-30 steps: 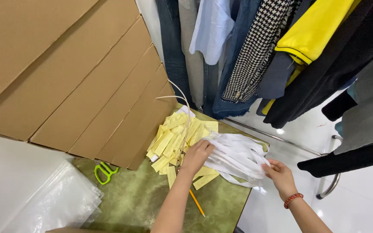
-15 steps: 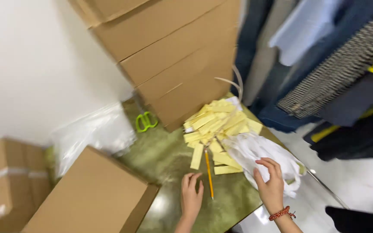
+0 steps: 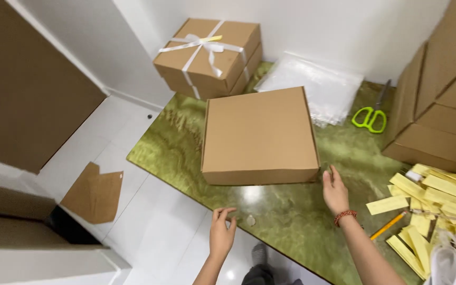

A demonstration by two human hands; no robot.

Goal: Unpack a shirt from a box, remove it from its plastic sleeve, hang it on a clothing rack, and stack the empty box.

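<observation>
So the flat box (image 3: 259, 134) sits mid-surface (image 3: 180, 142), with the ribbon-tied box (image 3: 209, 55) behind it to the left and a pile of plastic bags (image 3: 317, 87) behind it to the right. Scissors (image 3: 371, 115) lie right of the bags, next to the stacked cartons (image 3: 442, 100). Paper strips (image 3: 434, 203) and a pencil (image 3: 389, 225) are at near right. Both hands (image 3: 335, 192) are at the near edge.

— What is seen of the walls? 
— White walls (image 3: 312, 26) are seen at the back, and a large brown panel (image 3: 22, 79) is set against the left side.

— And the floor? 
— Glossy white tiles (image 3: 149, 211) are laid, with overhead light mirrored in them. A flat piece of cardboard (image 3: 95, 192) is left lying on the tiles.

— Which furniture is shown? 
— A table with a green marbled top (image 3: 175, 142) is placed in the corner; a bright glare is thrown on its near edge.
</observation>
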